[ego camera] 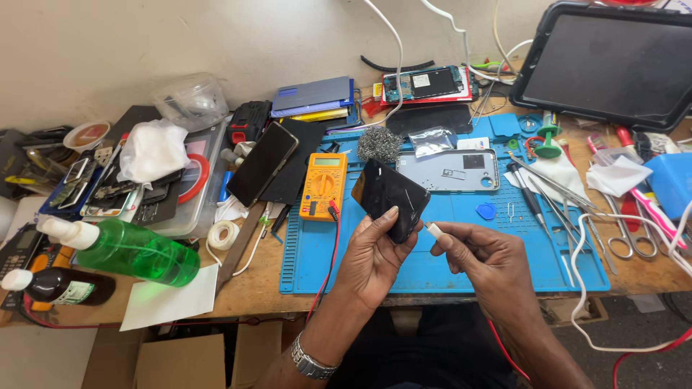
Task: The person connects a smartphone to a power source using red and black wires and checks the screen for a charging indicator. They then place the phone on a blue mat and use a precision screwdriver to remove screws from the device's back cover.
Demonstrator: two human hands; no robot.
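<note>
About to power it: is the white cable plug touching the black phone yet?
Cannot tell. In the head view the plug tip sits right at the phone bottom edge, hiding any gap.

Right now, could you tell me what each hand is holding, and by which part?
The left hand grips a black phone by its lower end. The right hand pinches a white charging cable just behind its plug, beside the phone's bottom edge.

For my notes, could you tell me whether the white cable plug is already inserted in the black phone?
No, the right hand holds the white cable plug just short of the black phone.
</note>
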